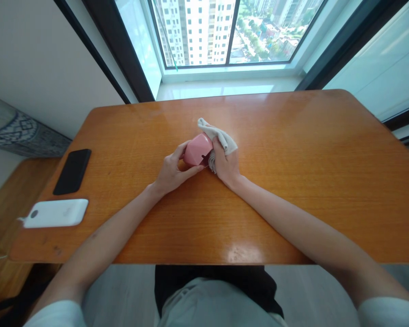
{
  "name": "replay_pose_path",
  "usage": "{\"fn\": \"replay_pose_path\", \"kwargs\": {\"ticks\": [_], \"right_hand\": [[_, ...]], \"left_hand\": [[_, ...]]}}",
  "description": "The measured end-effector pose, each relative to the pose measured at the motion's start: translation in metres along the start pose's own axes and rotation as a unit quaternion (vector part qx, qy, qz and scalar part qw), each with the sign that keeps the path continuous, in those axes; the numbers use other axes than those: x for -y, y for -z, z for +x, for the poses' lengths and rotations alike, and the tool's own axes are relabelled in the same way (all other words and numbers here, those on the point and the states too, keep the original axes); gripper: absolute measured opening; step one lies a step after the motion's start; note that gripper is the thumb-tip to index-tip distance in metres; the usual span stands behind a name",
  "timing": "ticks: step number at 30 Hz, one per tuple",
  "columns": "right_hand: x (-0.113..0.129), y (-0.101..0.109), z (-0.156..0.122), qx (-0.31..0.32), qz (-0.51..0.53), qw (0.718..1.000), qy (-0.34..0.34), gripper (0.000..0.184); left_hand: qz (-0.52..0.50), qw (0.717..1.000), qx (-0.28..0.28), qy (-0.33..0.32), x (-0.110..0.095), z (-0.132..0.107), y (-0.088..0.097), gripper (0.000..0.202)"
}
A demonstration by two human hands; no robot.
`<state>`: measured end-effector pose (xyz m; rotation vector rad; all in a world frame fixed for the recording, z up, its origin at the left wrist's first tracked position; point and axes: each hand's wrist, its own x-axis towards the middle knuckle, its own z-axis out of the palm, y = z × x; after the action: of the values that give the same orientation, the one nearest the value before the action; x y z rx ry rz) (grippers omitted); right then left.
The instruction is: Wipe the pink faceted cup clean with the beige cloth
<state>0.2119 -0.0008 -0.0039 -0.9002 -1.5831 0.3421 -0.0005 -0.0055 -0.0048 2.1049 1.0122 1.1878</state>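
A pink faceted container (198,149), hollow with a small notch in its rim, is tilted with its opening toward the right. My left hand (172,170) grips it from the left, fingers behind and thumb along the near side. In my right hand (226,165) a pale grey cloth (221,137) is bunched up, one end flopping over the top. The cloth touches the container's open side; how far it reaches inside is hidden by my fingers. Both hands are above the middle of the wooden table (293,150).
On the table's left lie a black phone (72,171) and a white rounded device (56,213) with a cable at its left end. A window (231,32) stands behind the far edge. A patterned cushion-like item (23,127) and a wooden bench (7,200) are at far left.
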Motion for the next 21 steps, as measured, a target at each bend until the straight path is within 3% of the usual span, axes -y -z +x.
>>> {"fn": "replay_pose_path", "kwargs": {"ticks": [3, 6, 8, 12, 14, 18, 21], "right_hand": [[0.006, 0.003, -0.005, 0.049, -0.049, 0.994, 0.083, 0.050], [0.013, 0.005, -0.008, 0.096, -0.085, 0.981, 0.149, 0.047], [0.011, 0.004, -0.006, 0.082, -0.075, 0.986, 0.124, 0.047], [0.003, 0.001, -0.002, -0.002, -0.011, 1.000, 0.026, 0.049], [0.005, 0.003, -0.004, 0.008, -0.020, 0.999, 0.050, 0.050], [0.014, 0.006, -0.010, 0.100, -0.071, 0.980, 0.158, 0.051], [0.011, 0.004, -0.007, 0.085, -0.055, 0.987, 0.124, 0.048]], "left_hand": [[-0.005, 1.000, 0.002, 0.004, 0.004, -0.002, 0.002, 0.074], [-0.009, 1.000, 0.009, 0.005, 0.007, -0.003, 0.002, 0.059], [-0.005, 1.000, 0.005, 0.002, 0.007, -0.003, 0.001, 0.061], [0.003, 1.000, -0.006, 0.006, 0.002, -0.001, 0.000, 0.079], [-0.002, 1.000, -0.004, 0.003, 0.003, -0.001, 0.000, 0.078], [-0.013, 1.000, 0.014, -0.004, 0.008, -0.003, 0.002, 0.060], [0.000, 1.000, 0.009, 0.000, 0.006, -0.003, 0.002, 0.060]]}}
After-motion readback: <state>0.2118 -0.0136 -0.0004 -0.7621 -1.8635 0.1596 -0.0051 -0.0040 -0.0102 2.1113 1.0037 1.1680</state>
